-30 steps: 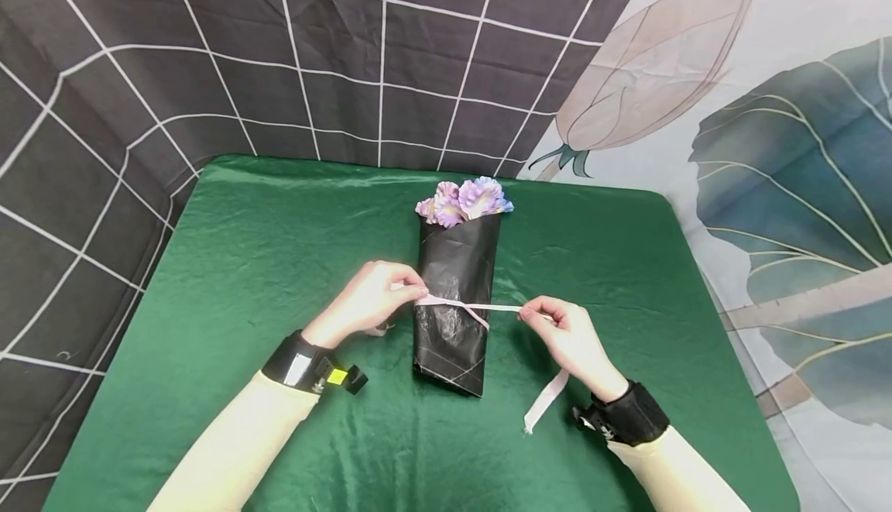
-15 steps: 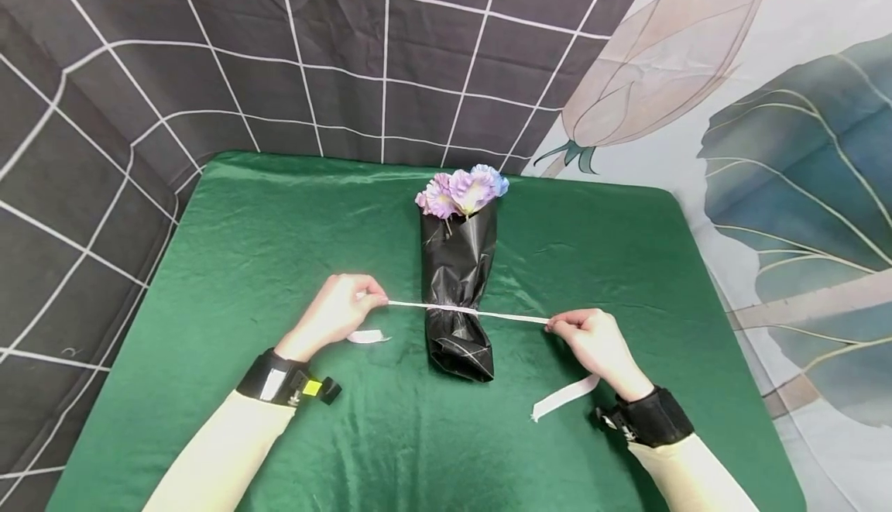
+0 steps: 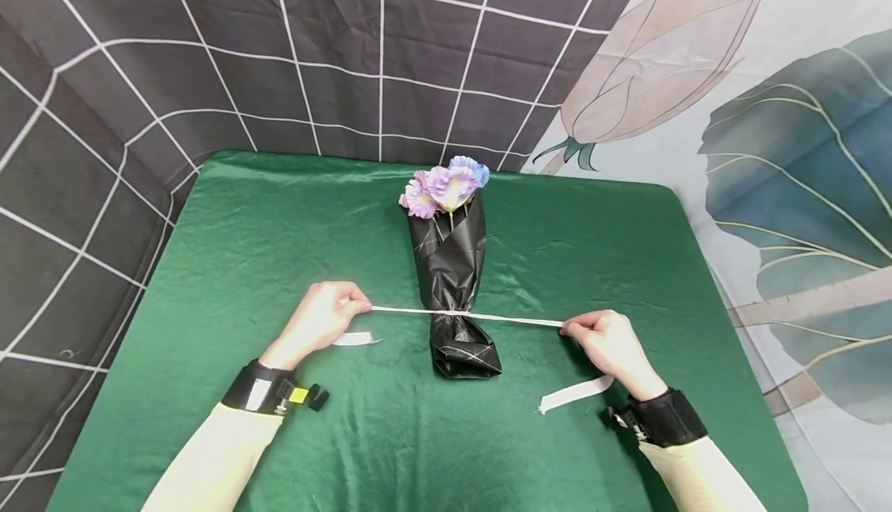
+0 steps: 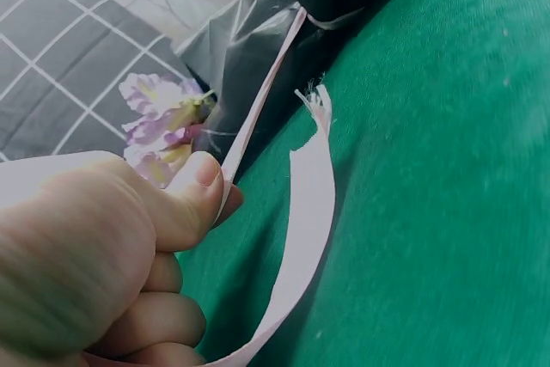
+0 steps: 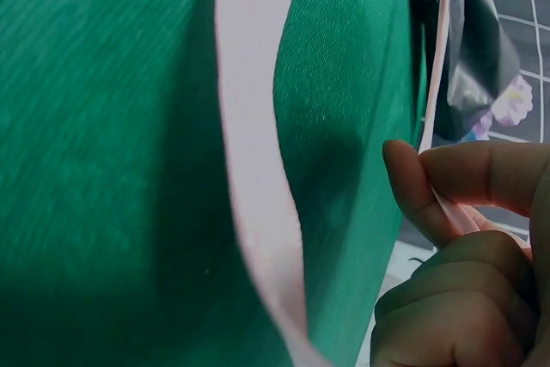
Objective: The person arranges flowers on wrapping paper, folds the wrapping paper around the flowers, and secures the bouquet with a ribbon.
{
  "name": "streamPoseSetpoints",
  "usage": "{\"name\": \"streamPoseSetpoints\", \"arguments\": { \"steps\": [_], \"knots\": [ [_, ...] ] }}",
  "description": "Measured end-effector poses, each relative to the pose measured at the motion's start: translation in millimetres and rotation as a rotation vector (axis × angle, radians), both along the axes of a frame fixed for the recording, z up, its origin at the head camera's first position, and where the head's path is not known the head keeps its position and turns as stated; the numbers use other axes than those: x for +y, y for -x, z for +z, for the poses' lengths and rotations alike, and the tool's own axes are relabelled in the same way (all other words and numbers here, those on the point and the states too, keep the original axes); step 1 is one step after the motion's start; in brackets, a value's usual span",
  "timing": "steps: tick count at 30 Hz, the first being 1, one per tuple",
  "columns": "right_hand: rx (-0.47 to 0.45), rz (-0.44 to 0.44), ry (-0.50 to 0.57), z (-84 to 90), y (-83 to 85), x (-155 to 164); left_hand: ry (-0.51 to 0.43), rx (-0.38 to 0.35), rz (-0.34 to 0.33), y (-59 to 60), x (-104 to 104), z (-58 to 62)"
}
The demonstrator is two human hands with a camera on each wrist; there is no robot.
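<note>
A bouquet of purple, pink and blue flowers in black wrapping paper lies on the green cloth. A pale pink ribbon circles the lower part of the wrap and cinches it into a narrow waist. Left of the bouquet, my left hand pinches one side of the ribbon between thumb and forefinger. My right hand pinches the other side at the right, and the ribbon runs taut between both. Its loose ends hang below each hand; the left wrist view shows a frayed ribbon tip.
The table under the green cloth stretches around the bouquet. Behind it hangs a dark curtain with a white grid. At the right is a cloth printed with large flowers and leaves. Each wrist wears a black strap with a small camera.
Both hands have moved apart, drawing the ribbon tight. The flat wrap has gathered into a waist, and the bouquet's flower end has shifted slightly left.
</note>
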State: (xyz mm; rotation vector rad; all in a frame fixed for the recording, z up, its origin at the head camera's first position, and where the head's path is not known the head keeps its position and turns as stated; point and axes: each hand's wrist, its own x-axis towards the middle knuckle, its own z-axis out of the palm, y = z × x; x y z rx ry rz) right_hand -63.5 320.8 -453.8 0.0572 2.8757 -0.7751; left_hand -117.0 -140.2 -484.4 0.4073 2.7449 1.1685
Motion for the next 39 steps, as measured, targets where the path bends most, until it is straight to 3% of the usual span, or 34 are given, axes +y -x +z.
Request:
{"name": "streamPoseSetpoints", "arguments": {
  "steps": [5, 39],
  "knots": [
    [-0.003, -0.018, -0.023, 1.7, 0.2, 6, -0.005, 0.003, 0.033, 0.1, -8, 0.0],
    [-0.091, -0.083, -0.049, 5.8, 4.2, 16, 0.019, 0.031, 0.098, 1.6, -22, -2.8]
  ]
}}
